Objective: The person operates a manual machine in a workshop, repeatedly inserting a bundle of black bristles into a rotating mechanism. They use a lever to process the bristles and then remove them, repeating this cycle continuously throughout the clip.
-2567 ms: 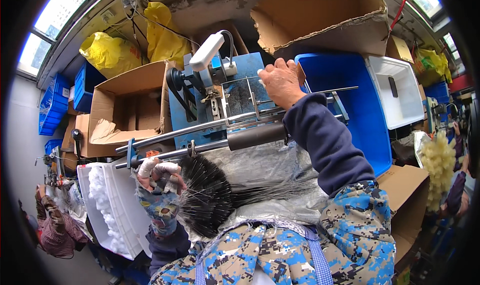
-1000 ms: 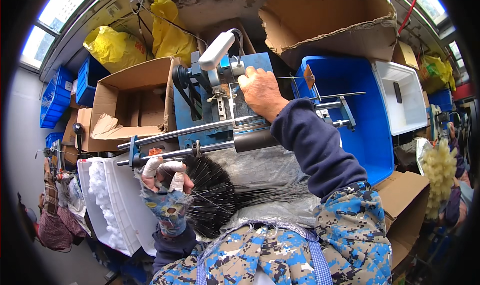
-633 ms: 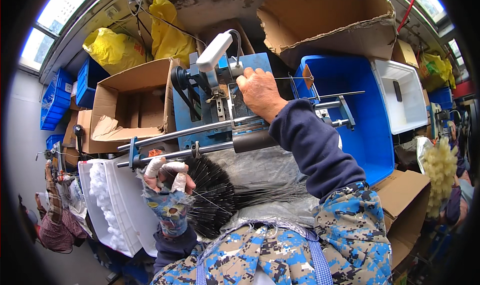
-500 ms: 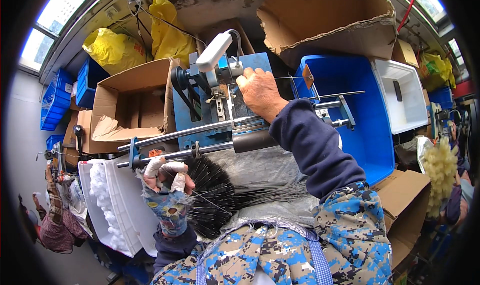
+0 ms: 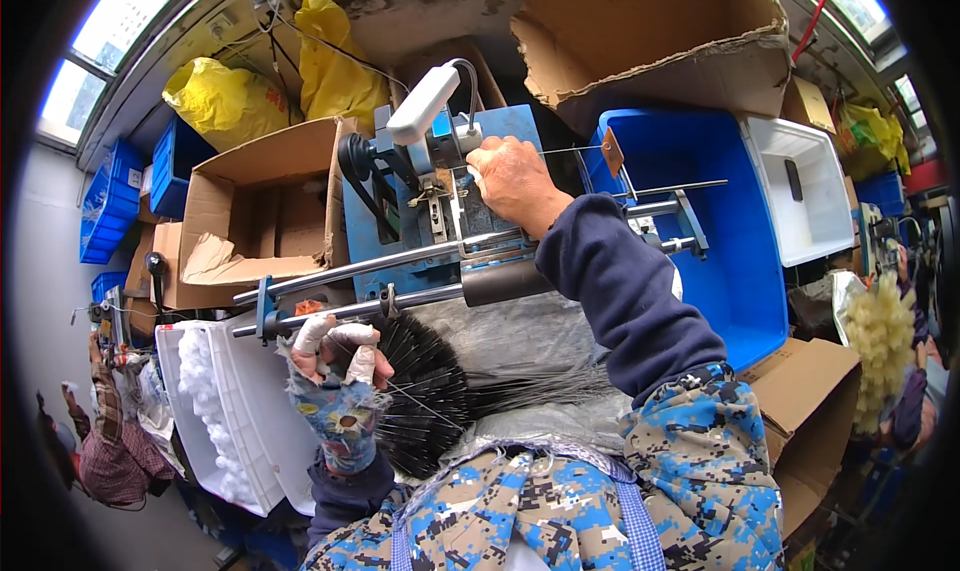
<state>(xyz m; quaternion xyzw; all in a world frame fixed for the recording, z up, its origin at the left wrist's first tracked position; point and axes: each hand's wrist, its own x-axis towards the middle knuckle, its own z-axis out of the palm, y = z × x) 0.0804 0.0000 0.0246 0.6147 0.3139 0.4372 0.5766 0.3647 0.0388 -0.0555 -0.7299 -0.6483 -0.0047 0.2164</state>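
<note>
My right hand (image 5: 515,179) is over the blue bench machine (image 5: 395,201), its fingers closed beside the machine's small head. A thin metal wire (image 5: 572,151) comes out past its knuckles and runs right to a small brown plate (image 5: 613,154). My left hand (image 5: 345,351), with white tape round its fingers and a frayed patterned cuff, is below the machine's left rail. Its fingers are curled; what they hold, if anything, is hidden. Against it lies a bundle of black-bristled brushes (image 5: 420,396), whose thin wire stems (image 5: 540,396) stretch to the right.
Two steel rails (image 5: 420,296) cross in front of the machine. A cardboard box (image 5: 205,206) and a white bin (image 5: 265,451) with white tufts are on the left. A blue tub (image 5: 745,301) and a white tray (image 5: 835,206) stand on the right. Other people work at both edges.
My right hand has shifted slightly left, its fingers drawn in closer to the machine's head. The wire now slopes a little up to the plate. My left hand has barely moved.
</note>
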